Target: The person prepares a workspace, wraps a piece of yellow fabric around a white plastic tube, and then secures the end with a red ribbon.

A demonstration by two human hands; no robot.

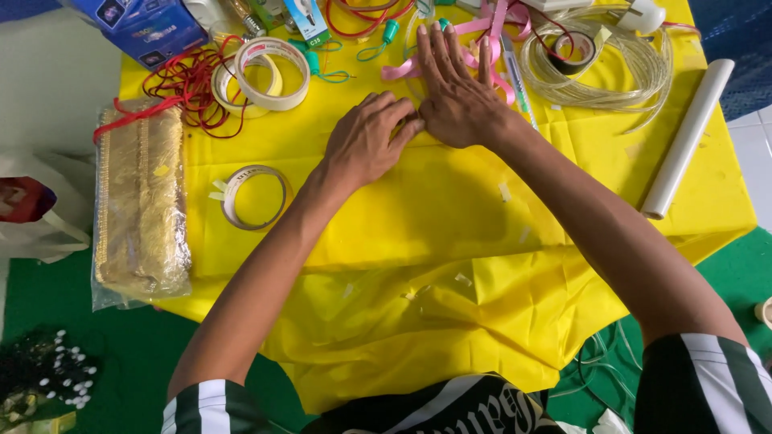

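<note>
— What are the hands doing from where you stand?

— Both lie on the yellow cloth [450,217] spread over the table. The right hand [458,100] is flat, palm down, fingers [434,52] straight and only slightly fanned, their tips reaching the pink ribbon [490,28] at the far edge. It grips nothing; it just presses the fabric.

— And the left?

— The left hand [366,145] is knuckles up, fingers curled and close together, fingertips tucked against the side of the right hand. It seems to pinch at the cloth there, though whether anything sits between the fingertips I cannot tell. The two hands are touching.

— Count things for me.

— Tape rolls: two pale ones leaning together [261,76] at the far left of the cloth, one nearly used-up ring [253,197] lying flat just left of the left forearm, and one dark roll [572,50] inside the coil of clear tubing [611,68]. Four in all. One white paper roll [687,137] lies slantwise along the right edge. One clear packet of gold trim [141,201] sits along the left edge, with a tangle of red cord [189,84] beyond it.

— Anything stuck on the cloth?

— A few small bits of clear tape [504,191], scattered near the right forearm and lower down the folds hanging toward the person.
</note>
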